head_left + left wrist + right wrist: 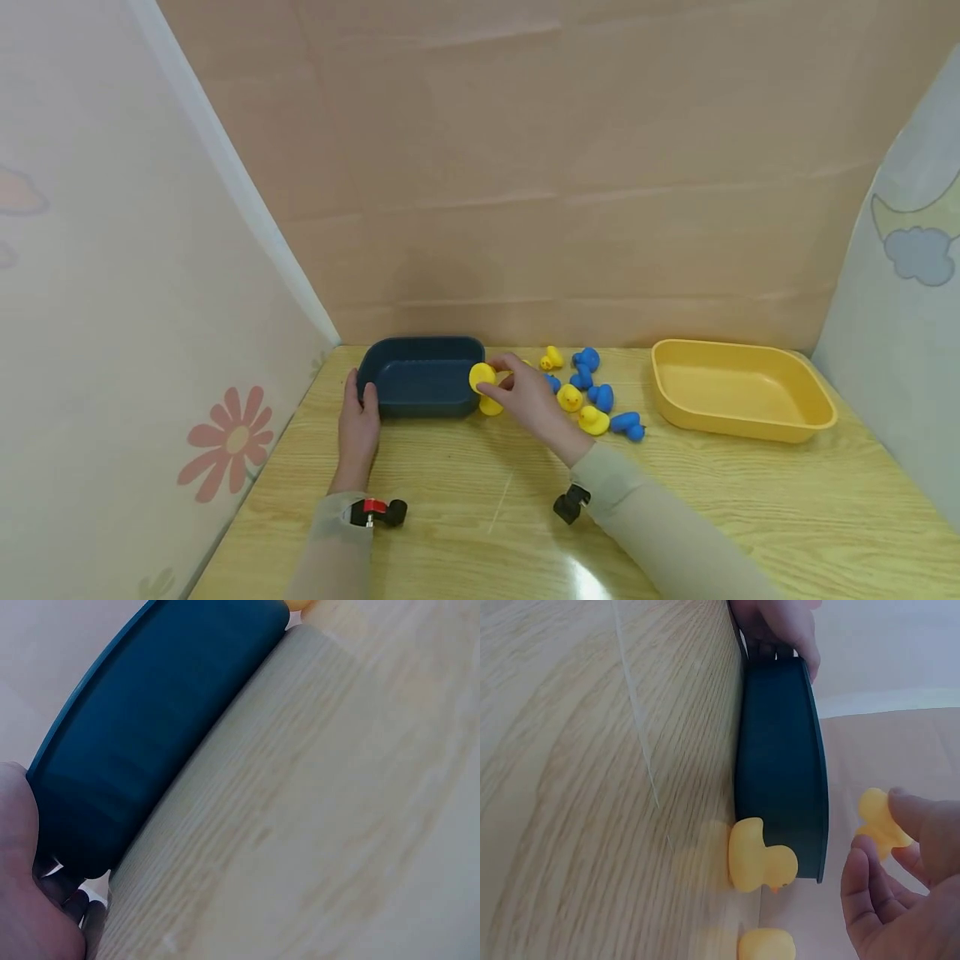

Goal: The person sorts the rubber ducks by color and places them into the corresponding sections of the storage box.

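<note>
My left hand grips the left end of a dark blue plastic bin, its thumb at the near corner and its other fingers round the outer side. Between thumb and fingertips, my right hand pinches a yellow rubber duck at the bin's right rim, above table height. In the right wrist view this duck is held clear of the bin's side. A second yellow duck stands on the table against the bin's right end. The inside of the bin shows no ducks in the head view.
Right of the bin lie several yellow ducks and several blue ducks, some tipped over. A yellow bin stands farther right on the wooden table. Brown paper covers the back, and pale printed sheets flank both sides.
</note>
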Available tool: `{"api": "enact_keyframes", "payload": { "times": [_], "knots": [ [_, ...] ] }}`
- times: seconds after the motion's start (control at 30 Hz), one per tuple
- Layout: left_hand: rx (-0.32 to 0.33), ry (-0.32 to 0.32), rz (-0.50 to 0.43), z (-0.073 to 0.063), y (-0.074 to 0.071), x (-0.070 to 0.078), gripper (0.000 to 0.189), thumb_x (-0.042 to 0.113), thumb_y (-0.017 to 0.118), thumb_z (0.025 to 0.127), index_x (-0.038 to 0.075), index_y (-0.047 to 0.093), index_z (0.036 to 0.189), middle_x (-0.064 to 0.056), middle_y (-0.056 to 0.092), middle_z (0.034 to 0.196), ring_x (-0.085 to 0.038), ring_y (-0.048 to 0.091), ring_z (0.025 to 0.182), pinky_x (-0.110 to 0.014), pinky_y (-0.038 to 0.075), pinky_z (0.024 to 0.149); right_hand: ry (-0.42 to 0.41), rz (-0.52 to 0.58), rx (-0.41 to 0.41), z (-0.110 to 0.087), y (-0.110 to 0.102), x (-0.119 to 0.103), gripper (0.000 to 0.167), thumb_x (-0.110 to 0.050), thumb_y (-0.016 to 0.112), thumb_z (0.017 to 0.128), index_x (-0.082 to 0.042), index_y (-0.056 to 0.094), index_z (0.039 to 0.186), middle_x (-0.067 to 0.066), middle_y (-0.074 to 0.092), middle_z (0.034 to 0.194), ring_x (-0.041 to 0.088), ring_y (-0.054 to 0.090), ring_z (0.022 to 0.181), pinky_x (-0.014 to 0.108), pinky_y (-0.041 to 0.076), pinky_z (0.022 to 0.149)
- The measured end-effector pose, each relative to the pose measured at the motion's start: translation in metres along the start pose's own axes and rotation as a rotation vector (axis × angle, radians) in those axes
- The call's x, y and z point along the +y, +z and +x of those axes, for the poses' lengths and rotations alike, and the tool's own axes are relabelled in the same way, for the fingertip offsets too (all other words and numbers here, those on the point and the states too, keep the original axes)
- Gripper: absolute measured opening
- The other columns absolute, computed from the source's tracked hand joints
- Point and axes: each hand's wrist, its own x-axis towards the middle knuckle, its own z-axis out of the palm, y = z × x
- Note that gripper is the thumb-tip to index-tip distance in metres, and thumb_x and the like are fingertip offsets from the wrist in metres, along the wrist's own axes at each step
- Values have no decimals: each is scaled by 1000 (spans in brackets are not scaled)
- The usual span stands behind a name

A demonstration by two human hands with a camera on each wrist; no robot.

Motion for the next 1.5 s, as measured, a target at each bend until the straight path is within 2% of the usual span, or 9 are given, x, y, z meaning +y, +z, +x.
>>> {"api": "enact_keyframes", "payload": {
  "times": [0.2,0.43,0.77,1.13,1.3,1.5],
  "knots": [
    [7,0,2,1,1,0,72,51,35,120,18,14,179,-14,22,182,-39,21,166,-59,20,133,-12,-16,4,5,8,0,49,-42,79,104,-18,67,145,0,72,139,14,67,85,32,58,67],
    [12,7,-1,1,3,1,71,50,35,120,16,15,179,-14,21,182,-38,21,167,-57,19,134,-43,-29,19,8,18,2,45,-39,81,103,-17,69,141,1,74,136,13,67,85,32,57,64],
    [12,12,-3,0,4,2,70,47,36,121,15,15,179,-14,21,182,-38,20,167,-58,19,134,-34,-38,9,9,25,3,40,-37,81,104,-18,69,138,1,74,134,16,67,91,32,56,68],
    [13,7,1,0,4,1,69,47,36,121,16,15,179,-14,21,182,-39,20,167,-59,19,133,-36,-30,7,8,22,13,47,-33,79,106,-12,67,146,2,72,140,19,71,99,35,60,75],
    [8,-3,0,0,2,1,70,46,37,121,14,16,179,-14,21,182,-39,20,167,-59,19,133,-31,-24,22,3,16,19,46,-29,80,105,-12,68,146,3,73,138,19,70,98,36,60,73],
    [3,-14,-13,0,1,2,69,42,39,121,13,16,178,-14,21,182,-38,19,167,-58,17,134,-12,-12,18,-4,8,27,47,-28,81,104,-12,69,147,8,72,139,19,69,100,36,61,78]
  ]
}}
